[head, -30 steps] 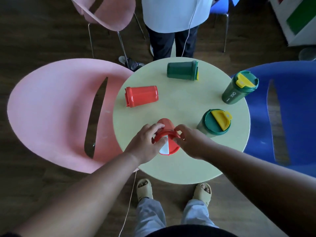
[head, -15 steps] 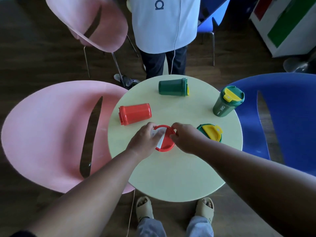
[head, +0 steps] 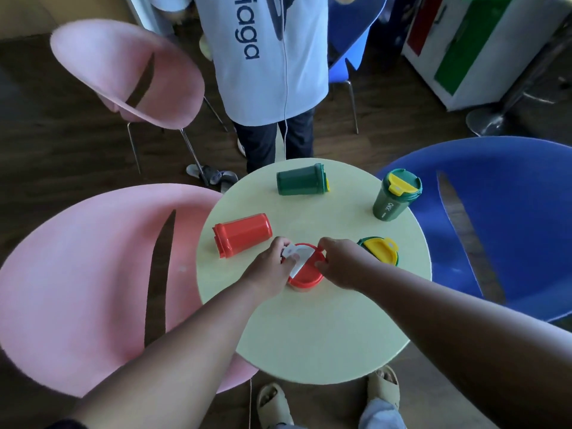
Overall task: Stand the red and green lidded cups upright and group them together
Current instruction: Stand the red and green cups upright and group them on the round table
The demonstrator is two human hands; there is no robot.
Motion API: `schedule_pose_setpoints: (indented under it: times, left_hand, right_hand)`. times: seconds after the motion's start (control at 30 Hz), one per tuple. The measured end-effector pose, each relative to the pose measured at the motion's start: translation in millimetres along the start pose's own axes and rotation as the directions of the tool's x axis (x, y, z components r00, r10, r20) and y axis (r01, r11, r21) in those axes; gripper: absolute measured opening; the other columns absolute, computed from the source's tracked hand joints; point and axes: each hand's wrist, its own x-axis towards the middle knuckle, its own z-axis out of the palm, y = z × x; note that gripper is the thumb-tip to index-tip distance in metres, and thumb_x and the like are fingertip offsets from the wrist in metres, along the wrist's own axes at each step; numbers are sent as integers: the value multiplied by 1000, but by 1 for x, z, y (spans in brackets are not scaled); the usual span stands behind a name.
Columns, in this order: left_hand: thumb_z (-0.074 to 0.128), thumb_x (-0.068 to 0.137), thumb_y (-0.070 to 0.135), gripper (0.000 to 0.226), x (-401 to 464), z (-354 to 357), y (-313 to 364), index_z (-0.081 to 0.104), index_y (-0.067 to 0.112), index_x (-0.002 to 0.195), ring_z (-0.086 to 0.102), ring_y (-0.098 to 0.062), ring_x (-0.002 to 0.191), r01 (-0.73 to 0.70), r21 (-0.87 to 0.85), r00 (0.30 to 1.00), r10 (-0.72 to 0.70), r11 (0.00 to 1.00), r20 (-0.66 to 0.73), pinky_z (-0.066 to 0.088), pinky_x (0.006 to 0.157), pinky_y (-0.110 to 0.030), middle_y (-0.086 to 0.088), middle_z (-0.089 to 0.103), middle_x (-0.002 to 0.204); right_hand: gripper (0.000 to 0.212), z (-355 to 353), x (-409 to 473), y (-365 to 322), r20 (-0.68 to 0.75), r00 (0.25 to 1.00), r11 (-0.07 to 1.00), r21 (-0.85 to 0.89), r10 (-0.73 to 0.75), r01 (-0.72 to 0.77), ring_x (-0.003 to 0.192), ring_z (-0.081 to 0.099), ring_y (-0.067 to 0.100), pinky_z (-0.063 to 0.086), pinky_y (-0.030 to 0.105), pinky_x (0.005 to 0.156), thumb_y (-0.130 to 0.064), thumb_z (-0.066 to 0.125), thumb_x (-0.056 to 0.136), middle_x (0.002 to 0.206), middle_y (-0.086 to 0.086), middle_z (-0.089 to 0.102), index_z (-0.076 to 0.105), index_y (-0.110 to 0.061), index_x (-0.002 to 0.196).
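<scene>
On the round pale-yellow table (head: 309,335), both hands hold one upright red cup (head: 306,278) with a red and white lid. My left hand (head: 272,270) grips its left side and my right hand (head: 343,264) its right side. A second red cup (head: 243,233) lies on its side to the left. A green cup (head: 301,184) lies on its side at the far edge. Two green cups with yellow lid flaps stand upright: one (head: 394,196) at the far right, one (head: 382,249) just beyond my right hand.
A large pink chair (head: 77,274) touches the table's left side and a blue chair (head: 510,218) its right. A person in a white shirt (head: 272,57) stands at the far side, with another pink chair (head: 130,75) behind. My feet in sandals show under the near edge.
The red cup in my hands has gone from tilted to upright on the table. The camera has tilted up, so the table sits lower in view.
</scene>
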Motion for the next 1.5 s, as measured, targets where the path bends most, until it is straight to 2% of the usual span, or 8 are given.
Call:
schedule_pose_setpoints:
  times: [0.5,0.67,0.8,0.9,1.03,1.2,1.33,1.5]
  left_hand:
    - [53,94,58,39,6,-12,16,49,37,126,61,-13,98,67,25,996,-69,997,63,49,83,-30,8,60,112]
    - [55,95,52,29,-4,-20,18,59,34,117,57,-5,99,149,-146,984,-161,978,-75,43,75,-19,18,59,108]
    - [60,96,41,21,-7,-35,-2,62,31,114,61,-12,108,178,-206,951,-222,962,-217,46,84,-27,12,62,113]
    - [63,93,36,17,-10,-45,-14,64,30,109,63,-11,102,184,-271,917,-264,945,-299,47,75,-25,7,64,114]
    - [67,87,40,26,-6,-59,-36,63,33,112,65,-11,102,180,-250,895,-264,951,-359,54,89,-33,7,64,117]
    - [76,77,37,46,15,-73,-72,58,37,119,65,-14,100,212,-188,856,-275,959,-437,56,87,-37,3,60,126]
    - [73,78,38,58,34,-90,-101,49,37,131,58,-17,116,217,-100,897,-239,971,-373,51,97,-41,5,52,136]
    - [82,68,48,94,56,-108,-121,33,33,146,43,-15,134,143,77,981,-131,987,-141,39,110,-42,7,39,150]
  right_hand:
    - [50,-17,14,25,150,983,994,18,-107,106,102,62,27,52,34,80,-40,57,89,118,5,66,47,-20,133]
    - [54,-42,35,33,190,958,977,12,-213,215,104,61,22,46,30,77,-47,61,89,120,1,67,47,-26,136]
    - [49,-62,55,25,235,940,967,-2,-249,256,101,61,19,48,32,78,-47,60,92,116,-1,66,48,-28,135]
    - [44,-70,71,9,239,929,955,-20,-282,295,100,61,19,49,32,80,-44,59,93,114,-1,66,52,-27,132]
    - [36,-66,92,-18,213,922,942,-23,-323,335,96,60,18,49,29,75,-41,58,94,113,-1,66,56,-27,126]
    - [34,-46,115,-49,167,909,916,-63,-383,397,96,57,18,46,28,72,-36,56,94,119,-1,63,58,-27,127]
    - [45,-19,132,-71,192,880,877,-131,-435,462,121,51,21,47,36,99,-33,54,92,137,-1,53,52,-27,137]
    - [49,3,143,-90,211,879,868,-174,-429,465,129,43,22,44,38,103,-29,51,93,143,-1,48,47,-27,142]
